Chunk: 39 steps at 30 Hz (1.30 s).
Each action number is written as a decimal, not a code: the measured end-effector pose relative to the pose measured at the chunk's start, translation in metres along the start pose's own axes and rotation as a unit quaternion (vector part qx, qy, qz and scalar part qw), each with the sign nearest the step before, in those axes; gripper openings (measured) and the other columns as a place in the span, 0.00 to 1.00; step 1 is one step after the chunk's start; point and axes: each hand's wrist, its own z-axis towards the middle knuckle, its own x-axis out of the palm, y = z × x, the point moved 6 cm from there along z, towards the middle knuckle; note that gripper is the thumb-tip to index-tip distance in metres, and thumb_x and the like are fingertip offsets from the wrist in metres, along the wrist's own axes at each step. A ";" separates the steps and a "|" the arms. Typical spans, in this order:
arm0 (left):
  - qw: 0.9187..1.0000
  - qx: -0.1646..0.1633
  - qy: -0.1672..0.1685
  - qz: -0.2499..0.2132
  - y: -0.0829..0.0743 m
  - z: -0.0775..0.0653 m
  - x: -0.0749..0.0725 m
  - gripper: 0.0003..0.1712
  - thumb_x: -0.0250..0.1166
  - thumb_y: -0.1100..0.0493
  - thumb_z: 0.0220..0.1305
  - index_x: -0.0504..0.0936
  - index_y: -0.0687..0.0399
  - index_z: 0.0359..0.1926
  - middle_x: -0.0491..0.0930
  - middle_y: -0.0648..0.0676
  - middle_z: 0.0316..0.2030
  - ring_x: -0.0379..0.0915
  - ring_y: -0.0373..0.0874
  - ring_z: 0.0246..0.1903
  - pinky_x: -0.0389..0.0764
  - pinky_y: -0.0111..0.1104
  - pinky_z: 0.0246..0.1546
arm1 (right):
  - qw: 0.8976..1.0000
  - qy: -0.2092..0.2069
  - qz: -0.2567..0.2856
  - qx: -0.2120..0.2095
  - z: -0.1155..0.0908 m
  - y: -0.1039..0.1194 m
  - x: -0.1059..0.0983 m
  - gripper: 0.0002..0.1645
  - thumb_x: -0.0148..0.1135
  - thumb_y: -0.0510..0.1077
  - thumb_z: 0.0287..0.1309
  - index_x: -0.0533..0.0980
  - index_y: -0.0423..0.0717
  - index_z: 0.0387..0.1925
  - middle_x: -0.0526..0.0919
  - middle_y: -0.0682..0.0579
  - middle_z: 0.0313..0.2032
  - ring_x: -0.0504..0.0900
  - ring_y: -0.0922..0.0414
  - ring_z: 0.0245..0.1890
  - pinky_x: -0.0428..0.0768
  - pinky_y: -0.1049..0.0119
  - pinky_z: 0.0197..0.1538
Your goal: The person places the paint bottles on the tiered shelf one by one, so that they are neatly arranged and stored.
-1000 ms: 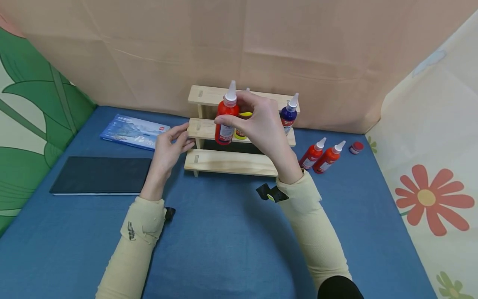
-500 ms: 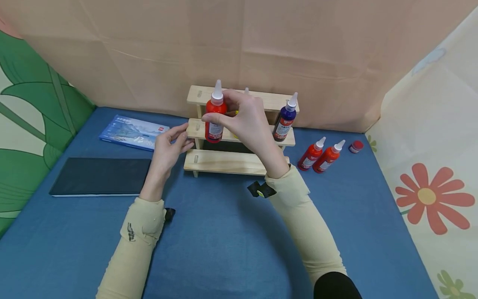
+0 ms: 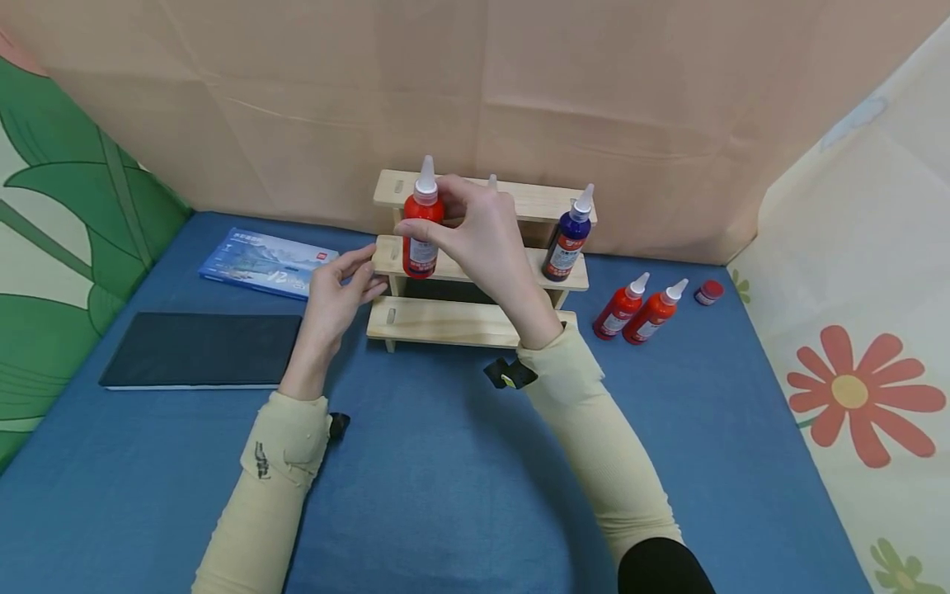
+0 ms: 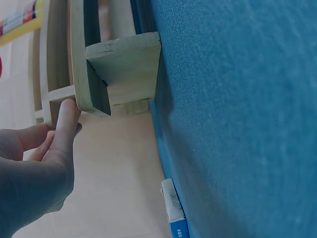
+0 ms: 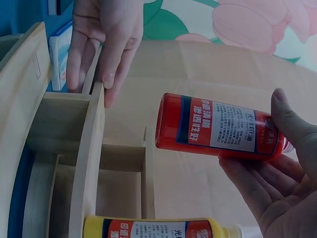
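Note:
My right hand [image 3: 482, 235] pinches a red ink bottle [image 3: 420, 239] with a white pointed nozzle near its top. In the right wrist view the red bottle is apart from the shelf boards. My left hand [image 3: 336, 293] pinches the left end of the middle board of a three-step wooden rack [image 3: 453, 323]. On that board stands a dark blue bottle [image 3: 566, 247] at the right. A yellow bottle [image 5: 148, 228] stands on the rack too; in the head view my right hand hides nearly all of it.
Two red bottles [image 3: 619, 309] stand on the blue cloth right of the rack, with a small dark red-capped jar [image 3: 708, 292] beyond them. On the left lie a blue picture-covered box [image 3: 260, 260] and a black notebook [image 3: 200, 351]. A beige sheet [image 3: 475, 91] hangs behind.
My right hand has carried the red bottle leftward over the middle board, uncovering more of the dark blue bottle. The left hand has stayed at the board's end.

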 end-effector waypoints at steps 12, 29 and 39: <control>1.000 0.001 -0.001 0.004 0.001 -0.001 0.000 0.25 0.53 0.63 0.86 0.71 0.65 0.77 0.75 0.70 0.65 0.81 0.62 0.60 0.86 0.31 0.57 | 1.000 -0.010 -0.019 0.016 0.007 -0.004 0.012 0.30 0.83 0.47 0.59 0.84 0.37 0.59 0.90 0.44 0.51 0.91 0.53 0.48 0.89 0.71 0.51; 1.000 0.008 0.002 0.001 0.000 -0.001 -0.001 0.25 0.53 0.63 0.86 0.71 0.67 0.76 0.76 0.70 0.65 0.81 0.62 0.59 0.86 0.32 0.57 | 0.995 -0.031 -0.081 0.038 0.013 -0.012 0.028 0.33 0.80 0.52 0.61 0.83 0.39 0.62 0.90 0.46 0.52 0.90 0.53 0.51 0.89 0.70 0.53; 1.000 0.012 0.002 0.002 0.000 -0.001 -0.001 0.24 0.53 0.63 0.86 0.71 0.67 0.76 0.76 0.70 0.66 0.82 0.62 0.59 0.87 0.32 0.56 | 0.993 -0.039 -0.103 0.044 0.018 -0.018 0.038 0.32 0.81 0.54 0.60 0.84 0.39 0.58 0.91 0.46 0.49 0.90 0.53 0.48 0.90 0.70 0.50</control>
